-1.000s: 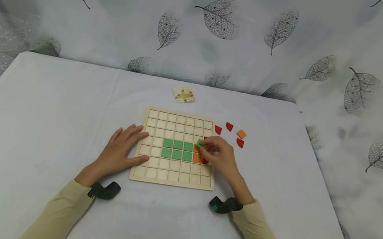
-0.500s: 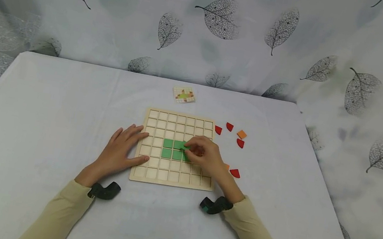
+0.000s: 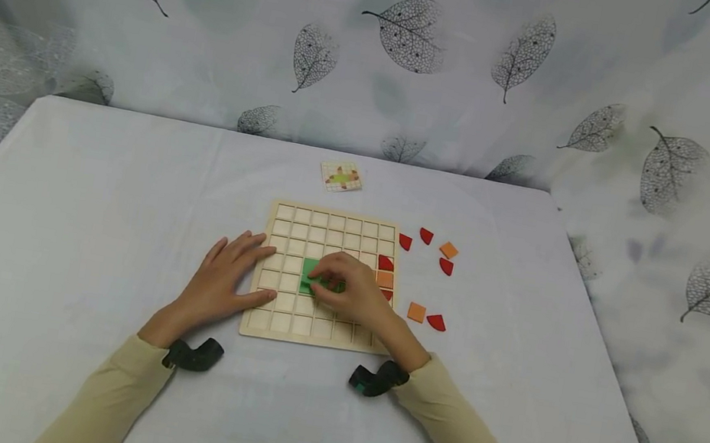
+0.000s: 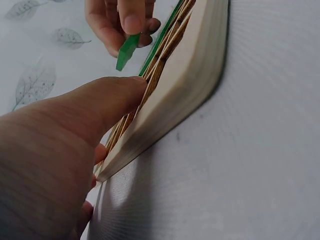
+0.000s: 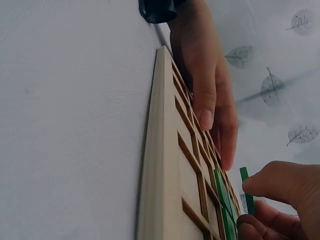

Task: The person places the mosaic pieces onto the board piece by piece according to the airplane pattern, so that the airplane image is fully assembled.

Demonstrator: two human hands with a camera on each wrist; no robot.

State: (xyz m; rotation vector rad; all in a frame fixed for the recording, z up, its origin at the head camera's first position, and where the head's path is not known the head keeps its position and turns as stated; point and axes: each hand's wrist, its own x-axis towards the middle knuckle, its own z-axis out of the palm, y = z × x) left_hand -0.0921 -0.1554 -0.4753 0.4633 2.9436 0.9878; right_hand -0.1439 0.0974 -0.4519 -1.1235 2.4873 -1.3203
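A wooden grid board (image 3: pixel 283 325) lies flat on the white-covered table. My left hand (image 3: pixel 216 281) rests along its left side, fingers spread and straight, with the thumb on the near-left part of the grid. Above the board my right hand (image 3: pixel 354 291) pinches a small green tile (image 5: pixel 247 190) between thumb and fingertips. The left wrist view shows this tile (image 4: pixel 127 52) tilted, just over the grid. Green squares (image 3: pixel 309 267) sit in the board's cells, partly hidden under the right hand. Toward the right edge, an orange square (image 3: pixel 385 279) lies between red quarter-round pieces (image 3: pixel 386 263) in the cells.
Right of the board lie loose pieces: an orange square (image 3: pixel 416 312) beside a red quarter-round piece (image 3: pixel 437 322), and farther back another orange square (image 3: pixel 449 249) with several red ones (image 3: pixel 425 236). A small pattern card (image 3: pixel 341 176) lies behind the board.
My right hand has moved left across the board with the green tile, from the right columns to over the leftmost green squares. The left hand stays in place.
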